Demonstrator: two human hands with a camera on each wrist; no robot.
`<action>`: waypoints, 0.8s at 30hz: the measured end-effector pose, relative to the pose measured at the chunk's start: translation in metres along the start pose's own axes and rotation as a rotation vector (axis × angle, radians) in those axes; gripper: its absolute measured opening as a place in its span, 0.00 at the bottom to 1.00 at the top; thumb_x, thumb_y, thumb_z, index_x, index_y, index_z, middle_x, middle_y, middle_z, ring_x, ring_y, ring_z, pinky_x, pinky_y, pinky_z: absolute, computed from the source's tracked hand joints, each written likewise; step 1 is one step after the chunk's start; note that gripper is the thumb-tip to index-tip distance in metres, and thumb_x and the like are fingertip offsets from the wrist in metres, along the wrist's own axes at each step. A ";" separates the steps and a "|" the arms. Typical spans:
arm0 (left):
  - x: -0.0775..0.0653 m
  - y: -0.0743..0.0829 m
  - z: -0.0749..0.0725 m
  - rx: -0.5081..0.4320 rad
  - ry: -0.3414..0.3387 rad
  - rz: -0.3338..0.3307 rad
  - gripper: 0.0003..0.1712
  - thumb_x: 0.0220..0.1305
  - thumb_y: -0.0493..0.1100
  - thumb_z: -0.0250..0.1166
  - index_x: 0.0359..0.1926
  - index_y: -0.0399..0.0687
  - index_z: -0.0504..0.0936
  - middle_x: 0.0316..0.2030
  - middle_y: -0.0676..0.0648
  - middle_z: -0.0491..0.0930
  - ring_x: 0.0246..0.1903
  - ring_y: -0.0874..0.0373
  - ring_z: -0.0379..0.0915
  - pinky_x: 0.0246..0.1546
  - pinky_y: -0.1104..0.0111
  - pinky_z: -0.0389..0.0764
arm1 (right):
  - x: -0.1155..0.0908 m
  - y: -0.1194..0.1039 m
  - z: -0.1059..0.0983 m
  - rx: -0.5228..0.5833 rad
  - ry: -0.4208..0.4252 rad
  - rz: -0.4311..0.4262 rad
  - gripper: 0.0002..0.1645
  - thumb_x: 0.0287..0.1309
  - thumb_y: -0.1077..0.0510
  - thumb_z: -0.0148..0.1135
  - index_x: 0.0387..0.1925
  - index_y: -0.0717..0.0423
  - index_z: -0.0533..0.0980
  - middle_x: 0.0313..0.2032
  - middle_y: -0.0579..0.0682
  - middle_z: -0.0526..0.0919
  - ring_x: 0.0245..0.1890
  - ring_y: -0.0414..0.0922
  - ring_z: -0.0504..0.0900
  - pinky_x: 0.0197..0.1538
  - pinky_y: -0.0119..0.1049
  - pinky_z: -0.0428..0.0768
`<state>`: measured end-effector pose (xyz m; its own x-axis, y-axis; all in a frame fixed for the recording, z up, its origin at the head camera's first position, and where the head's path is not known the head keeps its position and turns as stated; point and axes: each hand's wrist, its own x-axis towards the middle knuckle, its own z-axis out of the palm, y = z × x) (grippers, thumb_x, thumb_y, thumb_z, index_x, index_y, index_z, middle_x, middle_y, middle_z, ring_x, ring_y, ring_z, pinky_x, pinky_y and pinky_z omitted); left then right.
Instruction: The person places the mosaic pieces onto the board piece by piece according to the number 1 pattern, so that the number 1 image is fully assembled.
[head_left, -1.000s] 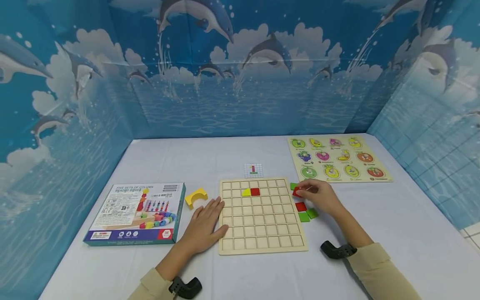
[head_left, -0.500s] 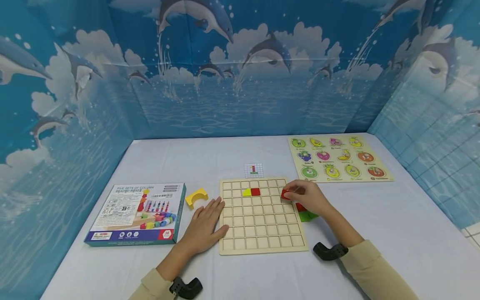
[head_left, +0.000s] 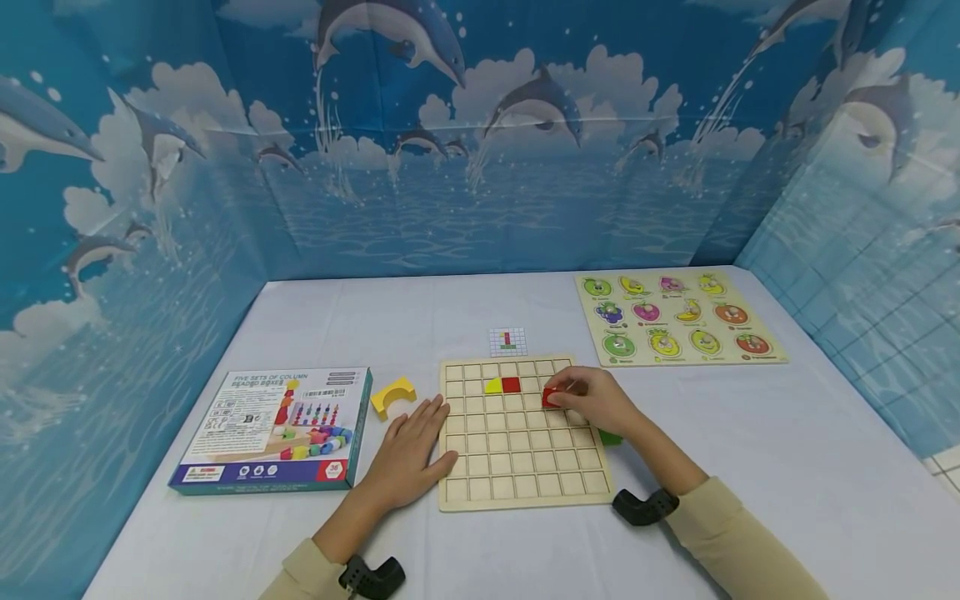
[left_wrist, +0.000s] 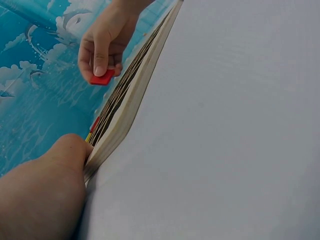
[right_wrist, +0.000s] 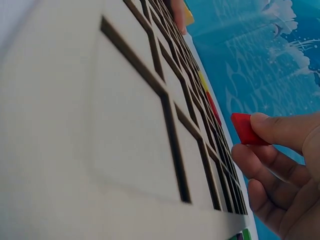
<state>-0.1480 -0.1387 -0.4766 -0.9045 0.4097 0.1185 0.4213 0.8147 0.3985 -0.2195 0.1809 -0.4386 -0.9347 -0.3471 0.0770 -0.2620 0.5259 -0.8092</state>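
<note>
My right hand (head_left: 600, 402) pinches a red square tile (right_wrist: 245, 129) between thumb and fingers, above the right part of the wooden grid board (head_left: 525, 475). Flat on the table lies my left hand (head_left: 408, 454), fingers straight, with its fingertips and thumb at the board's left edge. A yellow tile (head_left: 493, 386) with one curved side and a second red tile (head_left: 511, 384) sit side by side in the board's second row. Just behind the board is a small pattern card (head_left: 507, 340) showing a red, yellow and green figure on a grid. My right hand hides part of the board's right edge.
A green tile (head_left: 611, 437) shows by the board's right edge, partly under my right arm. To the left are a yellow arch block (head_left: 392, 395) and a printed box (head_left: 270, 429). A fruit picture board (head_left: 678, 318) lies at the back right.
My right hand has carried the red tile leftward from beside the board to above its right columns. The left hand has stayed in place.
</note>
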 end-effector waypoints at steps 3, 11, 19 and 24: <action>0.000 0.000 0.000 -0.002 0.001 0.002 0.41 0.69 0.59 0.51 0.74 0.42 0.57 0.75 0.45 0.52 0.74 0.50 0.45 0.68 0.47 0.47 | 0.002 -0.002 0.004 -0.002 -0.011 -0.018 0.08 0.59 0.58 0.67 0.41 0.55 0.83 0.35 0.46 0.82 0.32 0.44 0.79 0.37 0.38 0.77; 0.000 -0.001 0.000 0.010 0.008 0.013 0.41 0.69 0.60 0.51 0.74 0.42 0.57 0.74 0.45 0.53 0.73 0.50 0.45 0.68 0.46 0.48 | 0.007 -0.010 0.012 0.008 -0.054 -0.044 0.07 0.59 0.58 0.68 0.40 0.52 0.83 0.35 0.45 0.81 0.32 0.44 0.79 0.37 0.39 0.77; 0.000 -0.001 0.001 0.011 0.009 0.013 0.42 0.69 0.60 0.51 0.74 0.42 0.57 0.74 0.45 0.53 0.73 0.50 0.45 0.68 0.46 0.48 | 0.011 -0.018 0.020 -0.019 -0.076 -0.067 0.06 0.59 0.59 0.67 0.39 0.51 0.83 0.33 0.44 0.81 0.32 0.43 0.78 0.38 0.39 0.77; 0.000 -0.001 0.001 0.009 0.009 0.007 0.41 0.69 0.60 0.51 0.74 0.42 0.57 0.74 0.45 0.53 0.73 0.50 0.45 0.68 0.46 0.47 | 0.016 -0.021 0.025 -0.022 -0.084 -0.064 0.05 0.60 0.59 0.67 0.39 0.51 0.83 0.33 0.44 0.81 0.31 0.44 0.78 0.38 0.39 0.77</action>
<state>-0.1482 -0.1387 -0.4776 -0.9020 0.4119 0.1296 0.4283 0.8154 0.3893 -0.2230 0.1450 -0.4349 -0.8924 -0.4443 0.0784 -0.3271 0.5173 -0.7908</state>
